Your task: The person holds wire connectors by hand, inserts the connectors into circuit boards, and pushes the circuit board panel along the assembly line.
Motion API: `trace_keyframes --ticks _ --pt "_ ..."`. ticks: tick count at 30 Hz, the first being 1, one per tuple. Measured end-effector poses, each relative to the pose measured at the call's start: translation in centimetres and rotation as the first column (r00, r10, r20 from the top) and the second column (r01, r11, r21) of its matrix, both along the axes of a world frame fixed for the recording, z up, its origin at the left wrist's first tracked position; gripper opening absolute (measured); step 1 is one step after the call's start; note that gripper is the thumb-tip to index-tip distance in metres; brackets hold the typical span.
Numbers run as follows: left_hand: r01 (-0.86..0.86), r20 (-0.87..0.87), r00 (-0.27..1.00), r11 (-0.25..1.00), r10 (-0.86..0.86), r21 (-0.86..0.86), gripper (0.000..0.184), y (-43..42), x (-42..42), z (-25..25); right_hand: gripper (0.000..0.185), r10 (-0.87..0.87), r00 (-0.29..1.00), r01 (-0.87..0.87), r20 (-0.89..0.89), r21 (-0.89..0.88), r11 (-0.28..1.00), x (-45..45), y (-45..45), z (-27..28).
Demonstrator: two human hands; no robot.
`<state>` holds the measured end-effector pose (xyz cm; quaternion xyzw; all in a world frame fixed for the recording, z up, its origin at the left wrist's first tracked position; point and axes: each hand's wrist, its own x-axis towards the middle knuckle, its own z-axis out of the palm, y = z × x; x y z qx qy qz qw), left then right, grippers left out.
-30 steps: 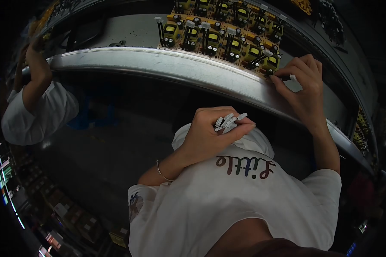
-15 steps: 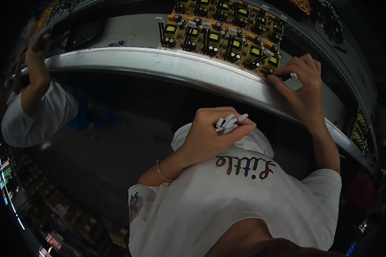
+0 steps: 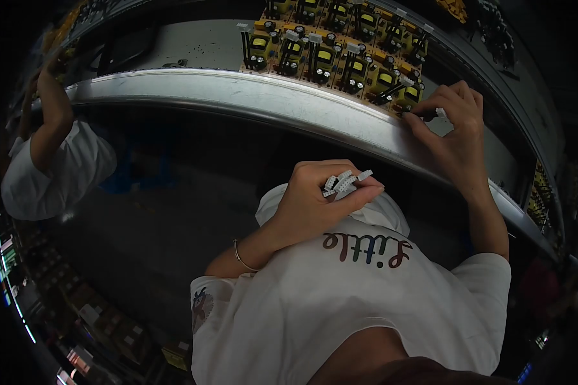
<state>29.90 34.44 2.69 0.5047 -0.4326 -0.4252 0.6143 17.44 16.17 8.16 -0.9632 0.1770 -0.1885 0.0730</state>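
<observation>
Close to the chest, the left hand (image 3: 305, 202) is curled round a bunch of white plug connectors (image 3: 345, 182). Farther out, the right hand (image 3: 457, 131) pinches a wired white connector (image 3: 441, 113), fingertips at the near right corner of the populated circuit boards (image 3: 324, 56), rowed along a metal rail (image 3: 237, 90); at far left, a co-worker's bent arm (image 3: 52, 119)

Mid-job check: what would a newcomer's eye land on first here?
Likely the yellow-studded circuit boards at top centre, packed in rows beyond the bright metal rail. Next, the white connectors bunched in the left hand before the white shirt, then the right hand at the boards' near right corner.
</observation>
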Motion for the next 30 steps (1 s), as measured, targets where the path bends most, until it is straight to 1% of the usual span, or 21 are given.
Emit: trace_keyframes --ticks 2,4,7,13,19,22,23,25,26,28,30 --pt "-0.005 -0.002 1.0 1.0 0.005 0.002 0.009 -0.04 -0.11 -0.03 0.013 -0.002 1.0 0.002 0.002 0.001 1.0 -0.05 -0.05 0.0" --pt "-0.045 -0.076 0.996 0.999 0.047 0.024 0.011 -0.12 -0.38 -0.04 0.013 -0.006 1.0 0.006 -0.003 0.024 1.0 -0.14 -0.1 0.12" --pt "-0.046 -0.058 0.997 0.999 0.046 -0.007 0.011 -0.26 -0.36 -0.04 0.012 -0.011 1.0 0.011 0.003 0.007 1.0 -0.08 -0.13 0.2" --pt "-0.044 -0.069 0.997 0.999 0.044 0.003 0.012 -0.28 -0.43 -0.03 0.012 -0.057 0.998 0.058 0.025 -0.049 0.997 0.08 0.19 -0.07" --pt "-0.03 -0.085 0.996 0.999 0.033 0.031 0.012 -0.27 -0.26 0.03 0.012 -0.107 0.994 0.108 0.039 -0.035 0.993 0.07 0.42 -0.31" --pt "-0.04 -0.087 0.995 0.999 0.041 0.014 0.012 -0.32 -0.3 0.07 0.012 -0.123 0.992 0.124 0.035 -0.027 0.992 0.05 0.65 -0.27" --pt "-0.039 -0.087 0.995 0.999 0.041 0.014 0.012 -0.32 -0.33 0.06 0.012 -0.123 0.992 0.124 0.035 -0.027 0.992 0.04 0.63 -0.23" --pt "-0.036 -0.099 0.994 0.999 0.038 0.022 0.012 -0.33 -0.36 0.02 0.014 -0.053 0.998 0.055 0.016 -0.082 0.995 0.06 0.53 -0.02" --pt "-0.035 -0.099 0.994 0.999 0.037 0.021 0.012 -0.34 -0.33 0.05 0.014 -0.054 0.998 0.055 0.016 -0.083 0.995 0.18 0.53 0.13" --pt "-0.022 -0.083 0.996 0.999 0.025 0.032 0.011 -0.31 -0.3 0.16 0.014 -0.031 0.999 0.026 -0.03 -0.149 0.989 0.41 0.59 0.4" --pt "-0.025 -0.078 0.997 0.999 0.026 0.021 0.011 -0.34 -0.39 0.08 0.015 -0.032 0.998 0.025 -0.053 -0.144 0.989 0.58 0.32 0.39"
